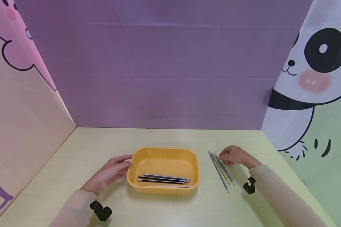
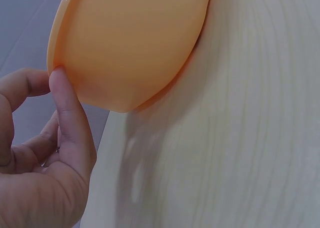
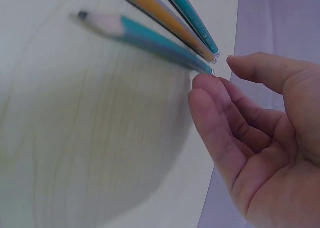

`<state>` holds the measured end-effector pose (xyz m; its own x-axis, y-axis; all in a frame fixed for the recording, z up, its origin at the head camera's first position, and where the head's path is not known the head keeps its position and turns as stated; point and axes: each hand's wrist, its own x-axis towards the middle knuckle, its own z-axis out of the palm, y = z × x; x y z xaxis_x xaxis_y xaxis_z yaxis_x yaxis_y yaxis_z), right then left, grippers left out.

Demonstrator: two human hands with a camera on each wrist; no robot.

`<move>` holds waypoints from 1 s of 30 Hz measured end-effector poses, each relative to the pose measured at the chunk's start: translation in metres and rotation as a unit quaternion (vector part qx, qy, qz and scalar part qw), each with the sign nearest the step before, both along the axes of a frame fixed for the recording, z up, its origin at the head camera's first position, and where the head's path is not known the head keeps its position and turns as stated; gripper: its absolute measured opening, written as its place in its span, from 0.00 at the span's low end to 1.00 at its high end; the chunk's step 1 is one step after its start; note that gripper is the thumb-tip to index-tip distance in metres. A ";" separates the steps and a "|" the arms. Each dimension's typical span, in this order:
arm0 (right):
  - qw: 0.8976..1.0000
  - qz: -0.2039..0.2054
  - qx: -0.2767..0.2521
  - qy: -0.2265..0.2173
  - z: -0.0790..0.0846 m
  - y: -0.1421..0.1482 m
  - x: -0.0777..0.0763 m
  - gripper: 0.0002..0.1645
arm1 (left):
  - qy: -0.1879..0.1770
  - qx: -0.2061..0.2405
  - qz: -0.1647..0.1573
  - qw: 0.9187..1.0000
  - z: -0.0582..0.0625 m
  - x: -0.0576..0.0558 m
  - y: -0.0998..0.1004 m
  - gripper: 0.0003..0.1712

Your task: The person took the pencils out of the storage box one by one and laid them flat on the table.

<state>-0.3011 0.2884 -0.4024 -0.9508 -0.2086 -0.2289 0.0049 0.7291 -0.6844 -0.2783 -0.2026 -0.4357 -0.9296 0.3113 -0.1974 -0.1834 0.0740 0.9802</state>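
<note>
While your left hand (image 1: 110, 172) pinches the yellow tray (image 1: 164, 162) at its left rim, your right thumb and loosely bent fingers (image 3: 207, 110) stand apart, beside blue and yellow pencils (image 1: 218, 172) on the table (image 1: 164, 211).

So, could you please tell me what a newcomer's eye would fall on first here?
The large cartoon panda at the head view's right probably strikes first. Then come the yellow tray at lower centre, pinched at one end by the left hand, and loose pencils beside the right hand.

Pale beige sleeves (image 1: 284, 195) bear small black wrist cameras (image 1: 103, 213).
</note>
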 end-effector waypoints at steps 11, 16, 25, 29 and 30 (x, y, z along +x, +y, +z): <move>1.000 0.006 -0.006 0.002 0.004 -0.003 -0.003 0.15 | -0.004 0.002 -0.006 1.000 0.000 0.001 0.000 0.37; 1.000 0.014 0.000 0.005 0.009 -0.008 -0.004 0.14 | 0.000 0.007 -0.009 1.000 0.000 0.001 0.000 0.37; 0.999 0.035 -0.001 0.022 0.019 -0.019 -0.006 0.14 | -0.004 0.007 -0.001 1.000 0.000 0.001 0.000 0.36; 0.998 0.052 0.007 0.028 0.026 -0.025 -0.007 0.15 | -0.007 0.005 0.002 1.000 0.000 0.001 0.000 0.36; 0.998 0.052 0.008 0.029 0.027 -0.027 -0.008 0.15 | -0.007 0.005 0.002 1.000 0.000 0.001 0.000 0.36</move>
